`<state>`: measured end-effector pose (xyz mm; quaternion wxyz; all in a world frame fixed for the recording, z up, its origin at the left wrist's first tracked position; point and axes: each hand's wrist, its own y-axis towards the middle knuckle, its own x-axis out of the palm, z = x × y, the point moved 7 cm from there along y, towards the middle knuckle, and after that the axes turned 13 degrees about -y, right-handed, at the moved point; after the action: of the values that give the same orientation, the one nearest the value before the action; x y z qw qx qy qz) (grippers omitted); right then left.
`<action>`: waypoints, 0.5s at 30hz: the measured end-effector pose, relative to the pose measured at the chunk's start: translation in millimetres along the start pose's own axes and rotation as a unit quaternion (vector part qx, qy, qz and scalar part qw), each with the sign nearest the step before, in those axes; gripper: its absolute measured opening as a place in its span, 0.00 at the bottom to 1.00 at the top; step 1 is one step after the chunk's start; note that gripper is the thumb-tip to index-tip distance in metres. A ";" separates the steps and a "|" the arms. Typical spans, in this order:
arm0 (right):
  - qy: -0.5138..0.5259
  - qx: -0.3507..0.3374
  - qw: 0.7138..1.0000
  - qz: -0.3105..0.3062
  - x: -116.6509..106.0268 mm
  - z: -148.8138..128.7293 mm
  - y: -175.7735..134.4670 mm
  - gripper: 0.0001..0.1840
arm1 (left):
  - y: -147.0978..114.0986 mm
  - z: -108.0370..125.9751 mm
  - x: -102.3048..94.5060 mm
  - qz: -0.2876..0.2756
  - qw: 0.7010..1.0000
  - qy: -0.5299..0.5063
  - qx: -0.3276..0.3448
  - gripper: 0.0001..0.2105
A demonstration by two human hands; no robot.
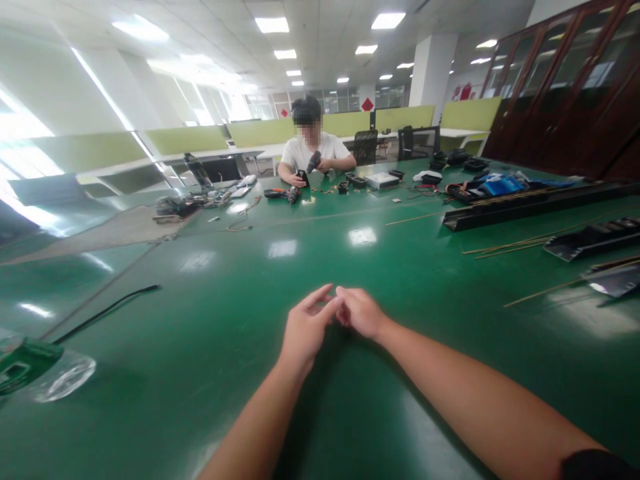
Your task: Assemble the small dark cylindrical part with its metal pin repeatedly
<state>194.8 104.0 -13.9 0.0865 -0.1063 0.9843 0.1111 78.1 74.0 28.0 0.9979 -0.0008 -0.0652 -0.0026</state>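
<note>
My left hand (306, 327) and my right hand (361, 312) meet above the green table (225, 347), fingertips close together or touching. The index finger and thumb of my left hand are stretched out and apart, with no object visible between them. On my right hand the fingers are curled in and closed. Whatever they hold, if anything, is hidden or too small to make out. Both forearms reach in from the bottom edge.
Across the table a person (315, 150) holds a power drill (314, 161); another drill (285, 194) lies nearby. Metal channels (530, 207) and thin rods (520, 247) lie at right. A plastic bottle (63, 377) with a green label and a black cable (107, 312) are at left.
</note>
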 end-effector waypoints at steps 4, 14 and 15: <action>0.017 -0.011 1.000 -0.008 2.0 -1.4 0.9 0.33 | 8.4 -13.9 13.1 -0.002 0.999 -0.051 0.013 0.23; 0.051 -0.002 0.998 -0.031 5.7 2.6 0.5 0.31 | -28.0 28.8 -43.3 0.062 0.996 -0.008 0.059 0.21; 0.050 0.003 0.998 -0.033 5.9 3.6 0.8 0.31 | -40.7 43.3 -60.5 0.080 0.994 0.036 0.070 0.21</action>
<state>189.5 104.5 -18.4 0.0408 -0.1440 0.9837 0.0996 12.2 33.7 63.2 0.9941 0.0639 -0.0291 0.0823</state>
